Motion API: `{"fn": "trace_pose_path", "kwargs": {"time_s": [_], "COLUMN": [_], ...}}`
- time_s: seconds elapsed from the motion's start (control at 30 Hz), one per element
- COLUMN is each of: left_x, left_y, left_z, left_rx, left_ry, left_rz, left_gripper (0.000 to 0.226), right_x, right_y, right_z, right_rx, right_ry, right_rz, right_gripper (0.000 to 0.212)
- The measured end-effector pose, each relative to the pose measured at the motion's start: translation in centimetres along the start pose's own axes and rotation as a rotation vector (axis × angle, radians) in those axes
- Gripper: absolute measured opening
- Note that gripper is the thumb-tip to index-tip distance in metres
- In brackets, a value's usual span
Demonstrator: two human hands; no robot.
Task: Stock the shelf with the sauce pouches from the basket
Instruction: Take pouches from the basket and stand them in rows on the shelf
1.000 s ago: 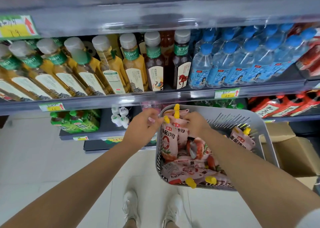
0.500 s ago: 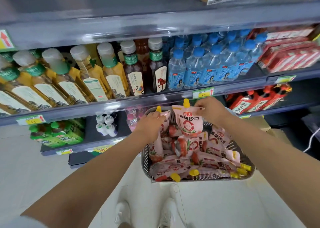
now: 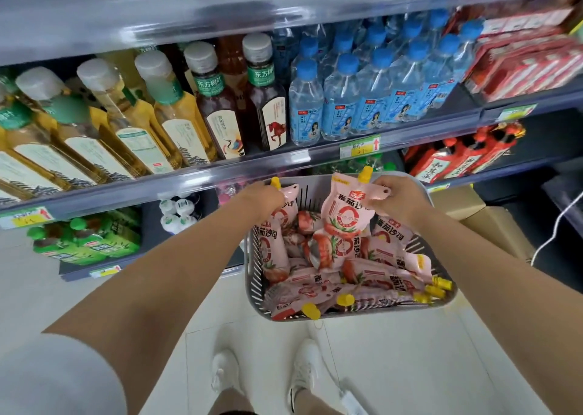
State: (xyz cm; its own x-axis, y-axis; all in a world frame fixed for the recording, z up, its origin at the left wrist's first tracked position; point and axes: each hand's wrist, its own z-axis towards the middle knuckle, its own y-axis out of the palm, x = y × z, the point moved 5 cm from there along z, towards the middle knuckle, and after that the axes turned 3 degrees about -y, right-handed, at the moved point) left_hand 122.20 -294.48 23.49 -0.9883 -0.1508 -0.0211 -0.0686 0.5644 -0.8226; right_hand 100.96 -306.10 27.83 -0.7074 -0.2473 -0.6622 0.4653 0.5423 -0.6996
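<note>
Each hand has a pouch by its top, over the far end of the basket (image 3: 252,275) in the centre of the frame. The right hand (image 3: 399,198) pinches the corner tab of the right pouch (image 3: 345,215), fingers clamped on it, and it hangs clear above the heap. The left hand (image 3: 262,198) grips the left pouch (image 3: 273,241) just below its yellow cap, fingers closed round the neck. That pouch's lower end is still down among the others.

To do this well, I would lift both straight up until they swing free, since the soft bodies may drag neighbours along. A grip at the stiff neck looks surer than one on a thin tab. Set them upright, print forward. Which shelf (image 3: 220,174) slot they belong in cannot be told.

The pouches read 番茄沙司, with a small red brand tag too blurred to be sure of. Tea bottles (image 3: 214,111) at upper left carry 东方树叶 on green neck bands. The water bottles (image 3: 340,105) show ORIGINAL on blue labels. Red packs (image 3: 457,159) at the right read 和其正. The price tag (image 3: 359,146) has a red arrow and handwriting too blurred to read.
</note>
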Motion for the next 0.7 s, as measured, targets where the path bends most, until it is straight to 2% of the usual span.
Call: {"fn": "trace_pose_path", "kwargs": {"time_s": [0.17, 0.27, 0.4, 0.47, 0.53, 0.6, 0.7], "left_x": [-0.2, 0.3, 1.2, 1.0, 0.8, 1.1, 1.4], "left_y": [-0.4, -0.6, 0.8, 1.1, 1.5, 1.9, 2.0], "left_z": [0.5, 0.4, 0.9, 1.2, 1.6, 1.8, 2.0], "left_rx": [0.078, 0.163, 0.198, 0.223, 0.178, 0.155, 0.208], "left_ry": [0.093, 0.124, 0.142, 0.128, 0.113, 0.130, 0.155], "left_rz": [-0.079, -0.293, -0.621, -0.704, -0.701, -0.560, -0.428], "left_gripper": [0.017, 0.011, 0.025, 0.031, 0.039, 0.043, 0.028], "right_x": [2.5, 3.0, 2.7, 2.4, 1.8, 1.8, 2.0], "right_y": [0.7, 1.6, 3.0, 3.6, 4.1, 4.6, 5.3], "right_z": [-0.2, 0.0, 0.8, 1.3, 1.4, 1.5, 1.7], "right_rx": [0.004, 0.018, 0.012, 0.016, 0.021, 0.027, 0.031], "right_ry": [0.158, 0.217, 0.201, 0.193, 0.176, 0.191, 0.204], "right_rz": [0.123, 0.222, 0.345, 0.402, 0.435, 0.472, 0.479], "right_gripper": [0.036, 0.037, 0.018, 0.032, 0.044, 0.050, 0.047]}}
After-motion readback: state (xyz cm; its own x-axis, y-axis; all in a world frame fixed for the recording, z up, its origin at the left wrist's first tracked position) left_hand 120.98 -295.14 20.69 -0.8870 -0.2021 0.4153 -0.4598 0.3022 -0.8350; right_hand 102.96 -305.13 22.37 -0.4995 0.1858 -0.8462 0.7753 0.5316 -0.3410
